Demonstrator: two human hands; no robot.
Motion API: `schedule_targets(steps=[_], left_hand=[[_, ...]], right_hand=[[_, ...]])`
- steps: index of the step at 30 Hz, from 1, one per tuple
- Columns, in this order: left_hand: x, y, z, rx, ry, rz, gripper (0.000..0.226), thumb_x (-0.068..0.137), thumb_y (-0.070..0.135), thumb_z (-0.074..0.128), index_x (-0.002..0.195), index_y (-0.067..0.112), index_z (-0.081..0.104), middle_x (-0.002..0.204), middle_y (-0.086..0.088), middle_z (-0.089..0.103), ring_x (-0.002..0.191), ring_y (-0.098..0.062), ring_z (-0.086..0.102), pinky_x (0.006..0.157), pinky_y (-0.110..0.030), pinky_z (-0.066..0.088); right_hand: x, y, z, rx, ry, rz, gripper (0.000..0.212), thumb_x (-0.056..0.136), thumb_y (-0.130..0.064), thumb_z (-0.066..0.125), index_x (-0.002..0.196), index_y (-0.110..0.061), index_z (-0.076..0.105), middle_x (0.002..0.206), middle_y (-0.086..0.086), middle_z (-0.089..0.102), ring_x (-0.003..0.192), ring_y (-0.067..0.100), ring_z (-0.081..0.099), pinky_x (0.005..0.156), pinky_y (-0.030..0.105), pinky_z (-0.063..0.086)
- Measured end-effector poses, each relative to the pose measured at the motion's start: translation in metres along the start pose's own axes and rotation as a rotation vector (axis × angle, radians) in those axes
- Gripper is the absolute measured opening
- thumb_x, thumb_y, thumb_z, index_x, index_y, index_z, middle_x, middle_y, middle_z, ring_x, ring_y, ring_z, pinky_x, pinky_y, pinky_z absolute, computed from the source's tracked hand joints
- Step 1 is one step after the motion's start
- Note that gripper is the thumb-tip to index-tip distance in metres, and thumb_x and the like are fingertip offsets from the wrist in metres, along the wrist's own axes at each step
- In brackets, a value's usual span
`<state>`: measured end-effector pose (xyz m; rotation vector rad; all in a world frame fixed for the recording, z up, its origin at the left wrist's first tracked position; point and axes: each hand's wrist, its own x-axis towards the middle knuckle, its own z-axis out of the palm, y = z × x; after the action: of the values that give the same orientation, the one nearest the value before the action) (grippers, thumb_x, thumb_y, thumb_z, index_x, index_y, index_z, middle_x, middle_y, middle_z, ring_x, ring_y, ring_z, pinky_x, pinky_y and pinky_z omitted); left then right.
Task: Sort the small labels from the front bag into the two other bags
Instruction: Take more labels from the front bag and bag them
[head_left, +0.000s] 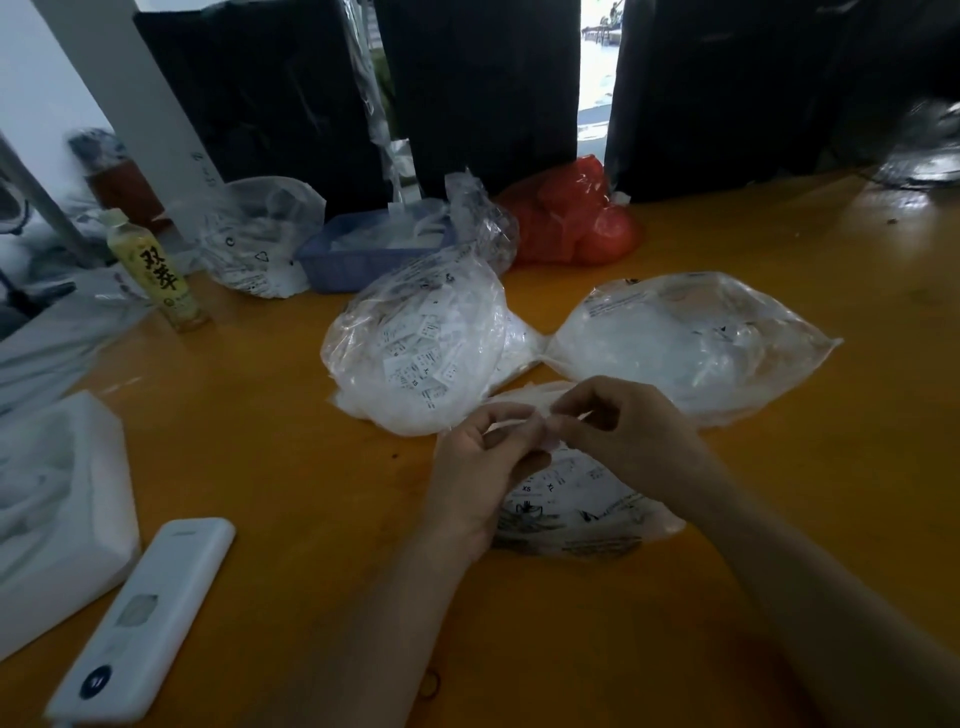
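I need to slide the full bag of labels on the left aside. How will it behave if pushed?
The bag of labels would probably sag and deform, since its thin plastic is crumpled. It looks light for its bulk, holding only small paper labels. It may slip easily on the glossy table.

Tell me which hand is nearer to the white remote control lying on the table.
Left. The left hand is over the front bag, on the side toward the remote control; the right hand is beyond it, further away.

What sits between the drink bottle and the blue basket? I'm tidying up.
In the head view, a white printed plastic bag sits between the bottle and the blue basket.
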<state>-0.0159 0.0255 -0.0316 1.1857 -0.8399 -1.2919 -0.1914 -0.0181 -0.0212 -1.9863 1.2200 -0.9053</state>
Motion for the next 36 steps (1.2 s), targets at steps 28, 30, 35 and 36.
schedule_targets(steps=[28, 30, 35, 36], left_hand=[[0.0, 0.006, -0.006, -0.311, 0.028, 0.02, 0.02, 0.075, -0.001, 0.078, 0.094, 0.002, 0.073, 0.095, -0.014, 0.08, 0.085, -0.022, 0.08, 0.064, -0.019, 0.061], [0.002, 0.006, -0.006, -0.401, 0.032, 0.017, 0.026, 0.072, 0.0, 0.077, 0.097, -0.001, 0.069, 0.097, -0.018, 0.079, 0.086, -0.025, 0.08, 0.065, -0.02, 0.061], [0.003, 0.003, -0.008, -0.417, 0.02, 0.046, 0.023, 0.076, 0.003, 0.077, 0.098, 0.0, 0.074, 0.097, -0.022, 0.078, 0.088, -0.026, 0.079, 0.074, -0.023, 0.063], [0.004, 0.003, -0.009, -0.427, 0.024, 0.045, 0.022, 0.078, 0.005, 0.078, 0.099, -0.001, 0.075, 0.095, -0.021, 0.078, 0.088, -0.025, 0.079, 0.074, -0.023, 0.063]], right_hand=[[0.004, 0.015, 0.004, -0.52, -0.016, -0.129, 0.022, 0.097, -0.039, 0.063, 0.117, -0.032, 0.069, 0.115, -0.011, 0.064, 0.101, 0.007, 0.056, 0.09, 0.031, 0.05], [0.004, 0.019, 0.008, -0.655, -0.106, -0.11, 0.04, 0.095, -0.053, 0.06, 0.132, -0.037, 0.061, 0.133, -0.008, 0.055, 0.118, 0.015, 0.047, 0.098, 0.033, 0.043], [0.004, 0.018, 0.01, -0.704, -0.117, -0.12, 0.042, 0.091, -0.063, 0.058, 0.127, -0.042, 0.065, 0.128, -0.008, 0.052, 0.116, 0.015, 0.044, 0.093, 0.032, 0.041], [0.004, 0.017, 0.01, -0.692, -0.107, -0.127, 0.038, 0.091, -0.061, 0.059, 0.122, -0.041, 0.068, 0.125, -0.009, 0.054, 0.114, 0.014, 0.045, 0.092, 0.032, 0.042]])
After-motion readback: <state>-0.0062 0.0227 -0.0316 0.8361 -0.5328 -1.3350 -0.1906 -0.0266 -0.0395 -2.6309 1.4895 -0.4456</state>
